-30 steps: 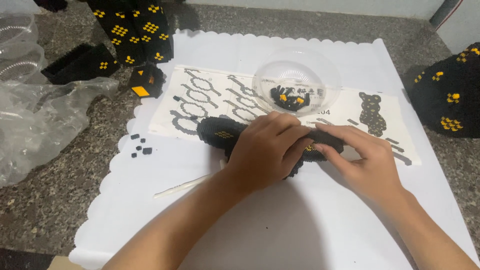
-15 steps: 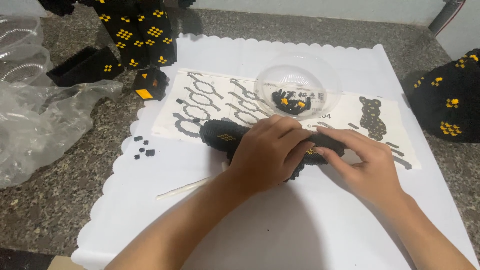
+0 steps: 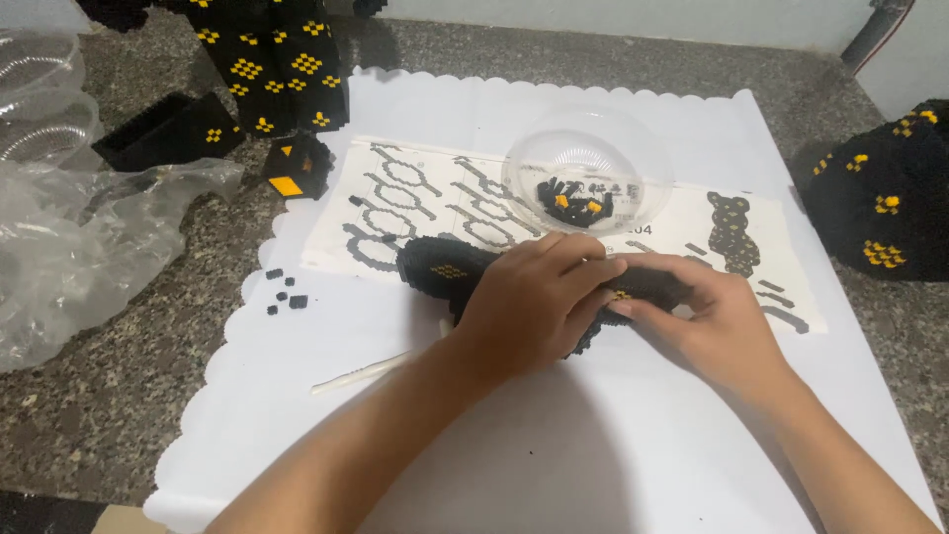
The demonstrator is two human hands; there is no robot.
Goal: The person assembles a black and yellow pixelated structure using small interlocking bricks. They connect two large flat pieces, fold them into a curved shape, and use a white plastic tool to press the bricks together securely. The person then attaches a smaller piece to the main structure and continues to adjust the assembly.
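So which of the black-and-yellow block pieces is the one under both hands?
The long flat piece lying on the instruction sheet, with the left hand and right hand on it. The other built pieces sit untouched at the mat's top-left and right edges.

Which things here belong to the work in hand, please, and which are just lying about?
In use: black block piece held by left hand and right hand; instruction sheet; bowl of blocks.
Lying about: plastic bag; white stick; finished black sections.
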